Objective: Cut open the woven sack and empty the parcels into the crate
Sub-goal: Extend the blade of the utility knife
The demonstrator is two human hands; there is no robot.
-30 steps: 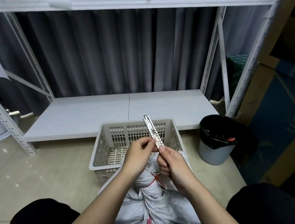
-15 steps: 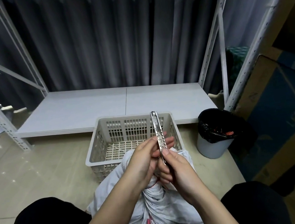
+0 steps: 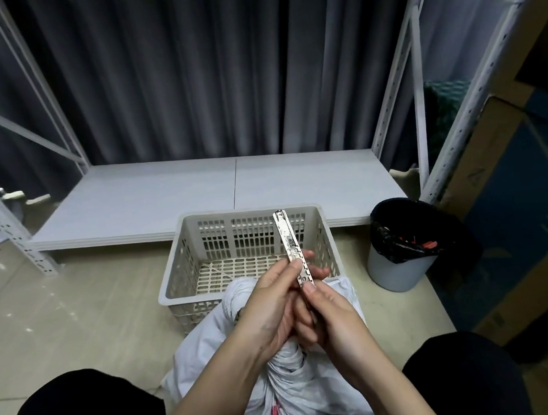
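Head view: the woven sack (image 3: 288,391) lies on the floor between the person's knees, its tied neck toward the empty crate (image 3: 175,288). Both hands close on a utility knife (image 3: 292,250), left hand (image 3: 272,314) and right hand (image 3: 335,324) fingers wrapped around its lower end. Its long axis stands nearly upright, tip away. Best to extend the blade slowly, edge away from the fingers.

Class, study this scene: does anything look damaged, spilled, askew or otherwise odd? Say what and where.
The knife, held by both hands above the sack, looks worn: its metal casing is blotched and stained. The crate sits straight and holds no parcels; the sack's neck is still bunched shut. Nothing is spilled.
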